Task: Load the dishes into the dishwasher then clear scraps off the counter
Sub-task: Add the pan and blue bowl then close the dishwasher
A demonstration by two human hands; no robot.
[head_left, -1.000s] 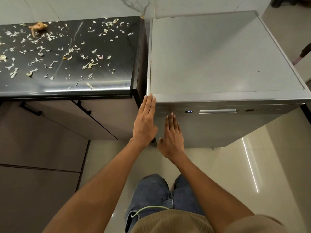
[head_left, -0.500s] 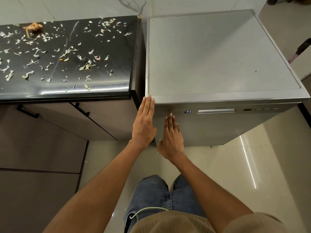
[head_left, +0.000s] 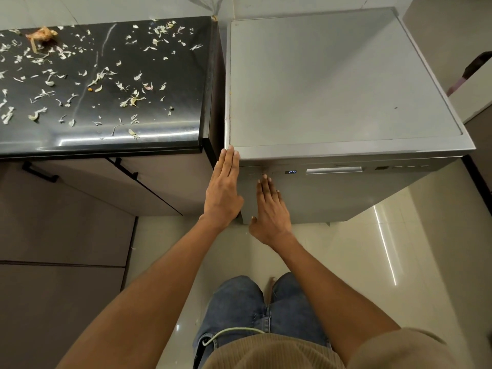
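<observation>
The dishwasher [head_left: 343, 83] stands at the right end of the black tabletop [head_left: 159, 145], its door closed and its grey top bare. The left hand [head_left: 223, 190] lies flat against the machine's front left corner, fingers straight and together, gripping nothing. The right hand [head_left: 270, 211] is also flat and unclenched, its fingertips [head_left: 265, 178] on the button row of the control strip, just left of the small lit display [head_left: 292, 172], which seems to read P4, though the digits are tiny. No dishes are in view, so the loading looks done and the machine is likely being set.

What is left to handle is the scraps [head_left: 106, 78], scattered over most of the tabletop, with a larger orange-brown peel [head_left: 42, 35] near the far left. They look like dry, papery flakes: nearly weightless, limp, and too thin to pinch one by one. On that glossy surface they should slide easily, so sweeping them with the edge of a flat palm toward the front lip and into a cupped hand held below seems the better hold. A quick stroke could scatter them onto the floor. The peel is bulky enough to pick up between thumb and fingers.
</observation>
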